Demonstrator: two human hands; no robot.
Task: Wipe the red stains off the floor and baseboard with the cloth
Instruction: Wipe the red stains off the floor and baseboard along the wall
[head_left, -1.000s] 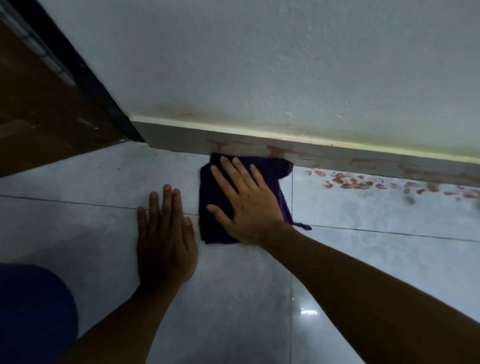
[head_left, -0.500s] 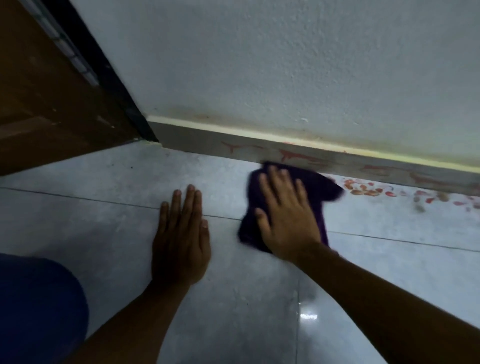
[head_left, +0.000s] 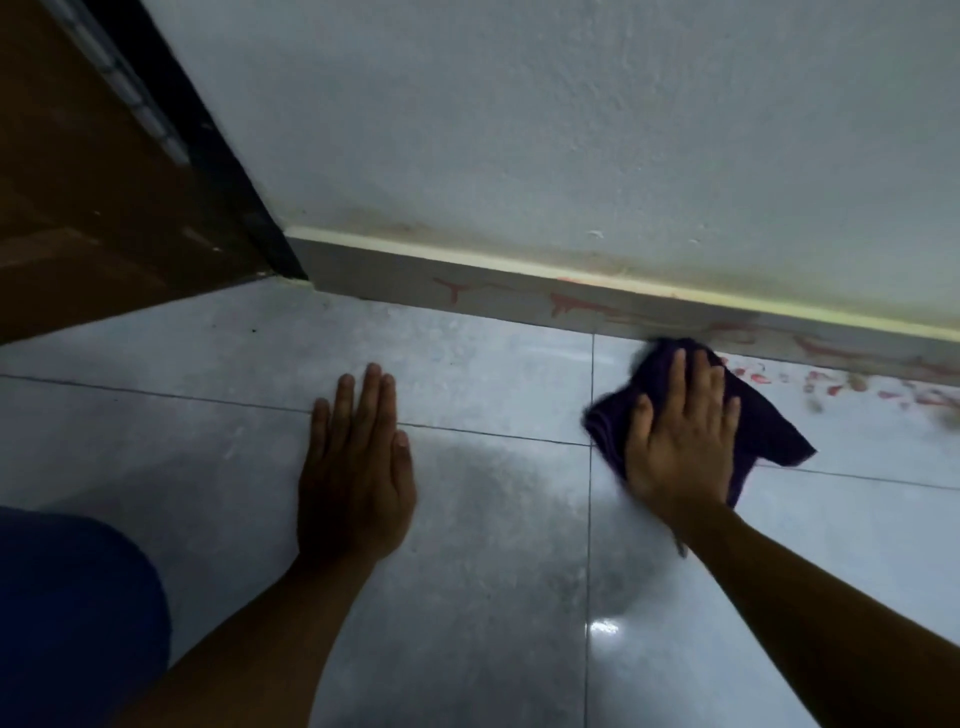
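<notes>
- right hand (head_left: 675, 441): flat, palm down, fingers spread a little, pressing the cloth (head_left: 769, 431) onto the floor (head_left: 493, 519). not gripping it, just lying on top.
- cloth: dark purple, crumpled, under and around the right hand; its far edge reaches the foot of the baseboard (head_left: 363, 270), contact there too blurred to confirm. one corner sticks out to the right of the hand.
- left hand (head_left: 356, 473): empty, open, fingers straight and close together, palm flat on the floor, well apart from the cloth. fingertips lie across a tile joint.
- red stains (head_left: 883, 387) on the floor: cluster of small blotches just right of the cloth, along the foot of the baseboard.
- red streaks (head_left: 576, 305) on the baseboard: several drip-like marks, from left of the cloth onward to the right edge of view.
- floor: pale glossy tiles, thin dark joints, a bright light reflection near the bottom.
- wall (head_left: 571, 130): white, rough, grimy just above the baseboard.
- brown door (head_left: 78, 182) with dark frame (head_left: 208, 145) at upper left.
- blue-clad knee (head_left: 67, 613) at lower left.
</notes>
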